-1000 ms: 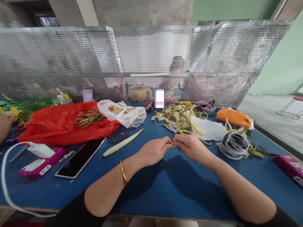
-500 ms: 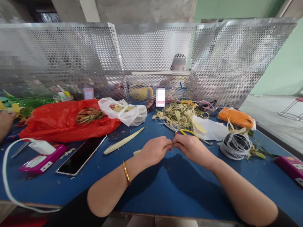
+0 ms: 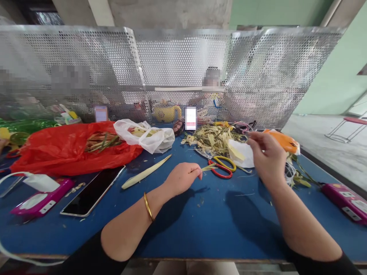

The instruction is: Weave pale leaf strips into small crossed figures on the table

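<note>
My left hand, a gold bangle on its wrist, is closed in a pinch on a small bundle of dry corn husk strips whose pale ends stick out to the right. Just beyond those ends lie scissors with one red and one yellow handle. My right hand is raised in front of the orange packet, thumb and fingers pinched together; what they hold, if anything, is too fine to make out. To the left of my left hand a long pale husk piece lies on the blue table.
A heap of husk scraps lies behind the scissors, beside white paper. At left are a red bag, a white bag, a phone and a purple power strip. A perforated metal screen stands behind.
My hands, together before, are now apart: the right has moved up and right, while the left stays near its place. The husk bundle and the scissors' handles now show.
</note>
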Motion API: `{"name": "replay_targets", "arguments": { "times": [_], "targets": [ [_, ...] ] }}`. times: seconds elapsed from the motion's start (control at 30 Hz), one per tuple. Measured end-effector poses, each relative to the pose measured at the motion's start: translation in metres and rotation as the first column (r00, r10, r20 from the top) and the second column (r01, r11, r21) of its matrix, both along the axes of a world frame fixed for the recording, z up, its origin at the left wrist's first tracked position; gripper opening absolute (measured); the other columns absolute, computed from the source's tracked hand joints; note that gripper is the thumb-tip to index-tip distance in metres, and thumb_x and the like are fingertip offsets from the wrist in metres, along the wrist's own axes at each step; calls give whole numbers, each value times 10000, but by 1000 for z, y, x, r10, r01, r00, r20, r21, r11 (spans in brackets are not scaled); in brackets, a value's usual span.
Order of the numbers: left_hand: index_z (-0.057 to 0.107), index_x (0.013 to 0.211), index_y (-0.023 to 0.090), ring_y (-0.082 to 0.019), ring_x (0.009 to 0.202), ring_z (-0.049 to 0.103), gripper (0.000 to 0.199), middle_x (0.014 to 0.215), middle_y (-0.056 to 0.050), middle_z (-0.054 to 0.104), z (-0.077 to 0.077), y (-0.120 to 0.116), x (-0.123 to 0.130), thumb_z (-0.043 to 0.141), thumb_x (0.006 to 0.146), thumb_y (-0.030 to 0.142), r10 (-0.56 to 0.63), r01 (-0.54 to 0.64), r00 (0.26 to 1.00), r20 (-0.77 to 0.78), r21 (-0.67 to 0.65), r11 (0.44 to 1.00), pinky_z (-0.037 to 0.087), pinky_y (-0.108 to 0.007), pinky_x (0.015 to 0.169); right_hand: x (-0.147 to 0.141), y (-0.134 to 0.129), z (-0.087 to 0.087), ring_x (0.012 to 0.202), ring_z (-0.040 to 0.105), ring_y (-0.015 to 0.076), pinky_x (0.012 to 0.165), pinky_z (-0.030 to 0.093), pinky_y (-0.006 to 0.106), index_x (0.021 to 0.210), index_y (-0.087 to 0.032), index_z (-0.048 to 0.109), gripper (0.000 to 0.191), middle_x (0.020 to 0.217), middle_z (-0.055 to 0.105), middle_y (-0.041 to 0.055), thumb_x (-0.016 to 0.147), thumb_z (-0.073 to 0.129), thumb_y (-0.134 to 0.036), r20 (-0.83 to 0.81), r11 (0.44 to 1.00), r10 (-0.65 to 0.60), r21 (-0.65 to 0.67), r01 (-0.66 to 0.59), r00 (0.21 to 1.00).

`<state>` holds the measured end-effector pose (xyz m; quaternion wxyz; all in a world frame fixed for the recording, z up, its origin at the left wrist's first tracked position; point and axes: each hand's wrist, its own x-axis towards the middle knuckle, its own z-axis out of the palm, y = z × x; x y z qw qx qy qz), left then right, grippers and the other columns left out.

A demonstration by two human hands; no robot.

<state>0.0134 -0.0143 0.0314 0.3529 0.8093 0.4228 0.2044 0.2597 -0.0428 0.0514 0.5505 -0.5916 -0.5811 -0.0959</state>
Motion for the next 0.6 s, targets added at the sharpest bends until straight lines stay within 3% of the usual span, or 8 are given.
{"name": "replay_targets", "arguments": {
  "times": [0.1,0.2,0.3,0.37,0.4,0.6],
  "targets": [
    [616,662,183,-117,555,476,275,549,30,513,-5,3,-1,435,841,287,25,-19,997,72,-86,996,310,-232,551,15,-16,-2,749,652,188,706,497,310,962,-208,657,159,847,682,37,888,525,-257,144,999,-11,-46,17,990],
    [570,667,177,-95,491,453,251,558,34,516,-7,5,-1,445,831,319,84,-23,981,176,-324,946,311,-216,492,16,-33,-11,740,653,188,646,464,282,925,-195,667,165,930,678,65,895,505,-198,446,937,52,-331,110,893],
    [536,690,175,-86,464,465,206,590,27,536,-5,4,-2,489,805,340,156,4,957,245,-549,836,331,-203,451,13,-40,-22,661,647,180,539,376,270,893,-147,664,246,965,645,111,848,450,-32,662,711,172,-596,373,729],
    [528,700,172,-86,474,481,175,605,17,549,-3,3,-3,525,783,325,186,39,938,291,-624,780,362,-199,457,12,-38,-28,662,651,185,512,321,270,889,-125,650,280,980,625,132,817,426,27,677,584,253,-676,449,691],
    [526,702,170,-85,479,484,159,605,15,548,-2,2,-3,541,774,311,196,64,927,319,-651,756,370,-197,460,12,-35,-30,680,655,190,509,306,268,901,-123,642,273,991,618,138,821,426,24,658,555,276,-704,443,701],
    [534,718,158,-67,467,465,128,602,20,518,-10,3,-1,559,799,254,267,199,860,435,-767,609,364,-176,435,17,-21,-42,761,642,193,538,304,263,931,-153,595,164,970,608,111,923,432,-139,544,549,265,-764,339,796]
  ]
}}
